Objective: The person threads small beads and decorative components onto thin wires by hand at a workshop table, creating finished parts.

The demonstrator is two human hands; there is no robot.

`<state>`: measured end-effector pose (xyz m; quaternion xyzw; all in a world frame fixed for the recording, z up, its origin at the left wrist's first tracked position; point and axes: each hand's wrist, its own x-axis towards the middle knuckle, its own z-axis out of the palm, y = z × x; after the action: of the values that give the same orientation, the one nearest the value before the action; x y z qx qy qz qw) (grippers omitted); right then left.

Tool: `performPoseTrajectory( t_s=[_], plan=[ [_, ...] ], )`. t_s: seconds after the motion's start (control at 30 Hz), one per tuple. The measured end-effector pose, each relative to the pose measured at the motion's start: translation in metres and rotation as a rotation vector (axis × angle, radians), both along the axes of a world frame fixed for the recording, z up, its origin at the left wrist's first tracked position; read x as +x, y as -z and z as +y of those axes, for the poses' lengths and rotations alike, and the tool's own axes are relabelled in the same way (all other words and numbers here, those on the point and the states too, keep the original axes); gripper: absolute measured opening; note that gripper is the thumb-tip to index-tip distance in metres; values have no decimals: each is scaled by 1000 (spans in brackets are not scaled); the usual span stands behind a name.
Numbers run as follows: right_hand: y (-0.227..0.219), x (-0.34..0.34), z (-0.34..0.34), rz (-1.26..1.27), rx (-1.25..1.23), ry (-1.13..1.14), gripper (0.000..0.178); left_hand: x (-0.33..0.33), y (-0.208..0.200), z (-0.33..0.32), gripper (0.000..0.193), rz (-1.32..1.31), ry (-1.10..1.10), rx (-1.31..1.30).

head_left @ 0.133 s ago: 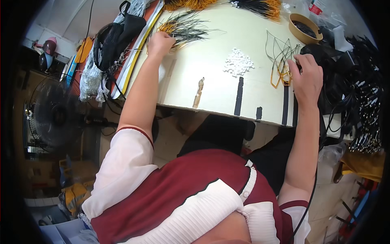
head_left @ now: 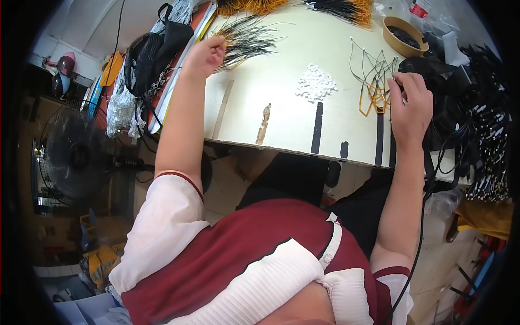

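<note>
Leftward, the left hand (head_left: 205, 57) is drifting, loosely curling beside fanned black-and-orange cords (head_left: 245, 45); looped cords (head_left: 381, 99) are lying just left of the right hand (head_left: 410, 105). I can't tell whether either is gripping.

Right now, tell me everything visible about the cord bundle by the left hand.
The cord bundle lies loosely spread on the pale tabletop, toward its far left: thin, flexible-looking strands, orange toward the left, black toward the right, where their ends fan out. The left hand overlaps its orange side; whether it grips any strand is unclear.
</note>
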<state>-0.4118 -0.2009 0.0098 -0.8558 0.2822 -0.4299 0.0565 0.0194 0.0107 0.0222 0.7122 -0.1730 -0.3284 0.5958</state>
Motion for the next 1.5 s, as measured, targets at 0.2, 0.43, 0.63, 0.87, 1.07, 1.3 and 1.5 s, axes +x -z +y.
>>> performPoseTrajectory(
  t_s=[0.2, 0.43, 0.63, 0.87, 1.07, 1.3, 1.5],
  plan=[
    [-2, 46, 53, -235, 663, -464, 18, -122, 7, -14, 13, 686, 57, -521],
    [16, 144, 71, -276, 1204, -557, 25, -171, 21, -25, 9, 733, 159, -529],
    [9, 109, 61, -473, 969, -570, 18, -184, 8, -20, 15, -201, 160, -187],
    [-12, -52, 12, -16, 898, -433, 12, -165, 15, 1, 18, -228, 99, -214],
    [-5, -97, 12, 196, 509, 172, 11, -198, 29, -5, 14, -294, 189, -127],
    [4, -48, 60, 86, 278, -468, 22, -225, 35, 1, 11, -451, 231, -87],
    [31, -19, 66, 200, 315, -426, 7, -260, 34, -1, 10, -614, 362, -84]
  ],
)
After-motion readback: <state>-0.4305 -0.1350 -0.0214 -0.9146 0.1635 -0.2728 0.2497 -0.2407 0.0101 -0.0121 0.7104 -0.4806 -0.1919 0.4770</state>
